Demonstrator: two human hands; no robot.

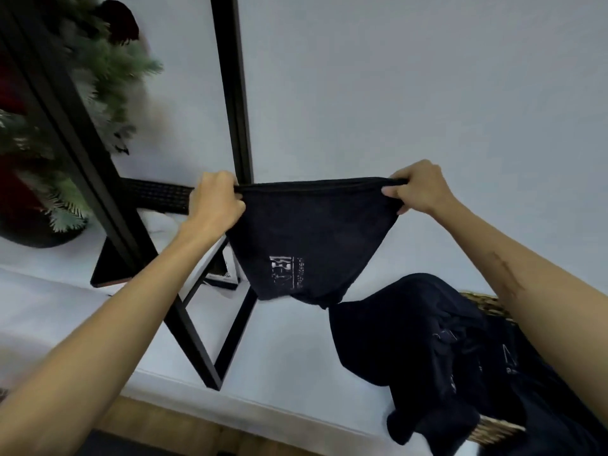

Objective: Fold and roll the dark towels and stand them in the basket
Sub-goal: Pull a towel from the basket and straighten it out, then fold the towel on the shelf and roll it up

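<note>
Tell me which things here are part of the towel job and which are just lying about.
Part of the job: held towel, left hand, right hand, towel pile, basket.
Lying about: black frame, potted plant.

Soft dark cloth against hard, matt surroundings.

The held towel (312, 232) is dark, matt woven cloth with a stitched hem along its top edge and a pale printed logo; the heap of dark towels (424, 350) is the same dull fabric, creased and limp. The basket (487, 302) beneath them is rough woven wicker, straw-coloured. The surface (279, 353) looks smooth, white and matt, with a wood-toned edge below. The black frame (230, 93) looks like matt painted metal. The wall (427, 93) is plain matt white.
</note>
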